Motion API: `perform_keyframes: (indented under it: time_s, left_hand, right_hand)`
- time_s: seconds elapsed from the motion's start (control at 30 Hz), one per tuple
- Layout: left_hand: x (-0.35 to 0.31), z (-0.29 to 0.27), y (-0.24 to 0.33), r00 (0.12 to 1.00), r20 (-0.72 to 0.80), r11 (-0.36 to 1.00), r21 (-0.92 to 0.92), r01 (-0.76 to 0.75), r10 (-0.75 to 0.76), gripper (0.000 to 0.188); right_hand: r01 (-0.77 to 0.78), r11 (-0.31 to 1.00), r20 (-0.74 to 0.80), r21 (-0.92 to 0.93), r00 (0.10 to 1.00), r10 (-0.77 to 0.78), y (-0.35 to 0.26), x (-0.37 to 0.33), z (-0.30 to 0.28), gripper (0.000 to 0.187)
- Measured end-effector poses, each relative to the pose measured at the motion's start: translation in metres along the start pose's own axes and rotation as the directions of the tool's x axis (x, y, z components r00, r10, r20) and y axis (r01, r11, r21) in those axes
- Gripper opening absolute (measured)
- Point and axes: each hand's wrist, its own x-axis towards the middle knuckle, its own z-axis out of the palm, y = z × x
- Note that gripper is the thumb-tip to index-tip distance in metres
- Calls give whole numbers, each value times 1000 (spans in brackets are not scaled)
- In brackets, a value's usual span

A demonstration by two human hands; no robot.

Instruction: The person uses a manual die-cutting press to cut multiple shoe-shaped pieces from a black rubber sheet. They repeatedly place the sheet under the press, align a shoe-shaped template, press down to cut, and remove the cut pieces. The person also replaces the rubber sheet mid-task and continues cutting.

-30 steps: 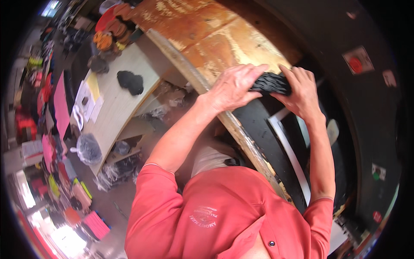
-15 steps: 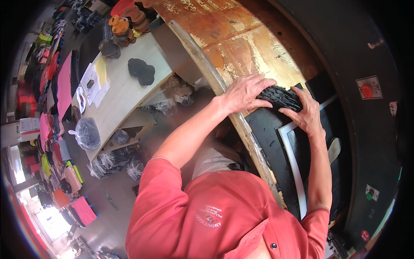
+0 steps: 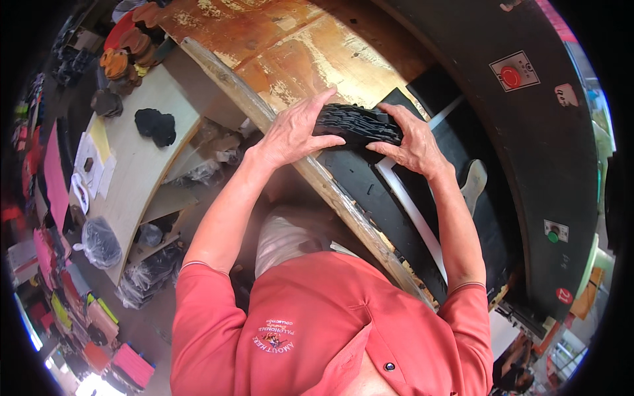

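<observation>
A stack of thin black cut pieces [image 3: 356, 125] is held edge-up between my two hands, above the near edge of the worn work surface. My left hand [image 3: 294, 132] presses on its left end, thumb along the near side and fingers over the far side. At the other end, my right hand [image 3: 415, 142] grips it the same way. Below lies a black sheet [image 3: 370, 191] with a white angular strip [image 3: 413, 214] across it. Right of my right forearm is a pale sole-shaped piece [image 3: 474, 185].
A scuffed brown board [image 3: 264, 46] with a wooden edge rail [image 3: 228, 82] extends ahead. A dark machine beam [image 3: 456, 46] curves along the right, carrying a red button [image 3: 510, 76] and a green button [image 3: 553, 235]. The left side table [image 3: 142, 178] bears black pieces [image 3: 156, 127] and a plastic bag [image 3: 101, 242].
The view has shifted, so the surroundings sit farther left. Both hands still hold the black stack, which now lies more level and nearer my body's midline.
</observation>
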Motion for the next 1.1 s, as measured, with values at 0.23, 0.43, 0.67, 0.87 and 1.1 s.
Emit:
perform_keyframes:
  time_s: [0.23, 0.43, 0.67, 0.87, 1.1]
  left_hand:
    - [-2, -60, -4, 948, 287, 925, -307, 225, -135, 64]
    - [-103, -176, -71, 935, 255, 512, -785, 348, -245, 74]
    - [-242, -175, -122, 338, -106, 44, -981, -187, -935, 37]
    - [-324, -241, -219, 46, -245, 247, -968, 38, -968, 41]
    - [-369, -317, -327, 99, -270, 286, -868, 407, -958, 50]
  right_hand:
    - [-305, 952, -39, -14, 952, 305, -73, 12, 4, 53]
    - [-525, 605, 200, 599, 830, 522, -175, 59, 76, 45]
    - [-618, 594, 458, 515, 784, 418, -245, 177, 248, 46]
    - [-745, 441, 716, 500, 643, 273, -297, 247, 388, 79]
    - [-790, 375, 719, 485, 605, 342, -326, 312, 503, 87]
